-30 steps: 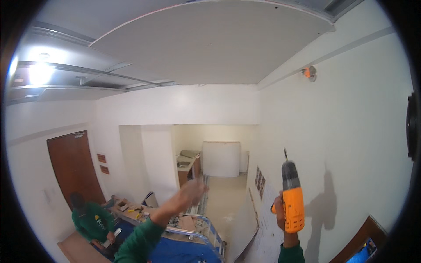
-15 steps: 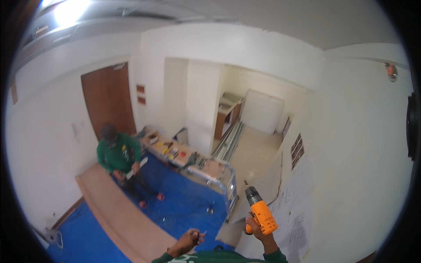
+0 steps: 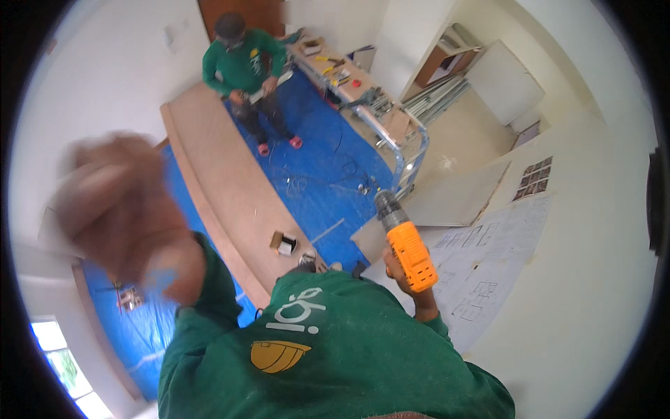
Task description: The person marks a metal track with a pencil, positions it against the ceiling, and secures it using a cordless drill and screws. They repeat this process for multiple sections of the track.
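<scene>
My right hand grips an orange and black drill with a bit in its chuck, pointing away from me, beside paper drawings on the right. My left hand is raised close to the camera at the left, smeared by motion; its fingers and anything in them cannot be made out. My green sleeves and shirt fill the lower middle. Below me lie a long tan board and a small open box on it, near my feet.
A co-worker in green stands on the blue sheeting, holding a pale strip. A scaffold bench carries tools. Metal channels and white boards lie beyond; another board is at right. A window is lower left.
The view has tilted down from the ceiling to the floor and my body. My left hand has risen toward the camera and moved left. The drill remains in my right hand.
</scene>
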Demonstrator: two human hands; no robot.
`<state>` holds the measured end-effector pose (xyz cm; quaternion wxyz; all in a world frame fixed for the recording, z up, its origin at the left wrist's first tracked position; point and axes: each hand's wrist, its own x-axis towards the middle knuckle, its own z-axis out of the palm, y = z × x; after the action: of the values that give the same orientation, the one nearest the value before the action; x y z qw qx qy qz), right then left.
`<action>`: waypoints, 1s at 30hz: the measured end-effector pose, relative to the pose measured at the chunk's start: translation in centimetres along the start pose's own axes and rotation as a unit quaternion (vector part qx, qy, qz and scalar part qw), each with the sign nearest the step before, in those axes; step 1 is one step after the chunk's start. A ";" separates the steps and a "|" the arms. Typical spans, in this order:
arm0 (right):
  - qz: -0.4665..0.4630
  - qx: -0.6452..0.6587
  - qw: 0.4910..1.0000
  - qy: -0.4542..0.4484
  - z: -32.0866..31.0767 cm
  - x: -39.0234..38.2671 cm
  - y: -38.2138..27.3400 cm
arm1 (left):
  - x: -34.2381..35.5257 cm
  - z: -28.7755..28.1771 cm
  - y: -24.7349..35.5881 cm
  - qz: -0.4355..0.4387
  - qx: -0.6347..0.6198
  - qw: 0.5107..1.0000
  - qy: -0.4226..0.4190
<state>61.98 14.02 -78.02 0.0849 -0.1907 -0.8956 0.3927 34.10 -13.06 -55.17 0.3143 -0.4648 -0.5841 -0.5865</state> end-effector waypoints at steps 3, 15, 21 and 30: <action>-0.034 0.056 0.997 0.033 -0.4 0.4 0.4 | 3.1 -0.1 3.8 0.171 0.069 0.981 -0.065; 0.058 0.330 0.941 0.048 -2.7 1.1 0.0 | 1.4 2.1 7.4 0.179 0.164 0.965 -0.099; 0.109 0.273 0.955 0.047 -4.5 1.2 2.9 | 1.1 3.3 5.9 0.169 0.179 0.965 -0.086; 0.092 0.232 0.968 -0.037 3.6 1.9 9.0 | -1.0 -0.7 2.3 -0.017 0.174 0.984 0.018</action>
<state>61.59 17.97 -87.08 0.0574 -0.2329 -0.7611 0.6026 36.42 -14.19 -55.07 0.3903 -0.3825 -0.6796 -0.4895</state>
